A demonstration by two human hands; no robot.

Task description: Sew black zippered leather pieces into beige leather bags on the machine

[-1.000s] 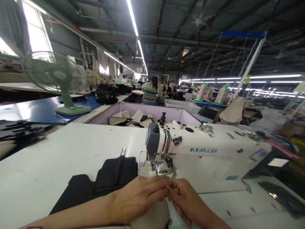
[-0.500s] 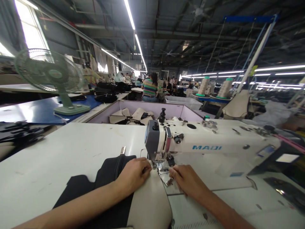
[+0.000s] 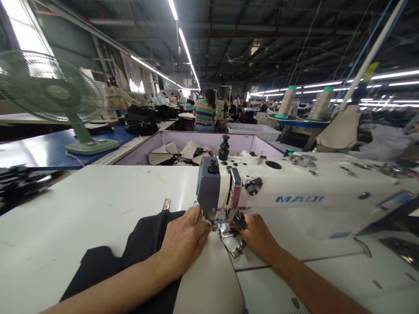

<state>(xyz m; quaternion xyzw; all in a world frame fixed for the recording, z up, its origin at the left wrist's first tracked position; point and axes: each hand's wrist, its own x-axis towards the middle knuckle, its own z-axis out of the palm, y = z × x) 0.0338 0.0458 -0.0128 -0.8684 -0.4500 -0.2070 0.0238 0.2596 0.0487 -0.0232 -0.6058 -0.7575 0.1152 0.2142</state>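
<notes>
A white sewing machine (image 3: pixel 301 187) stands across the right of the table, its needle area between my hands. Just left of the presser foot, my left hand (image 3: pixel 185 237) has its fingers closed on the edge of a beige fabric piece (image 3: pixel 209 274). Black fabric (image 3: pixel 140 244) with a zipper lies under my left wrist and joins the beige piece's left side. My right hand (image 3: pixel 257 233) is right of the needle, behind the metal guide (image 3: pixel 237 248); its fingertips are partly hidden by the machine's parts, and what they hold cannot be made out.
Behind the white table (image 3: pixel 98 200) is a lilac-walled bin (image 3: pixel 193 138) with beige and black pieces. A green fan (image 3: pixel 78 126) stands on a blue table at left. Thread cones (image 3: pixel 288 102) stand at back right. A person in a striped top (image 3: pixel 205 111) is farther back.
My right hand has moved forward, behind the guide beside the needle. My left hand has shifted slightly, still at the fabric. The view has moved a little closer to the machine.
</notes>
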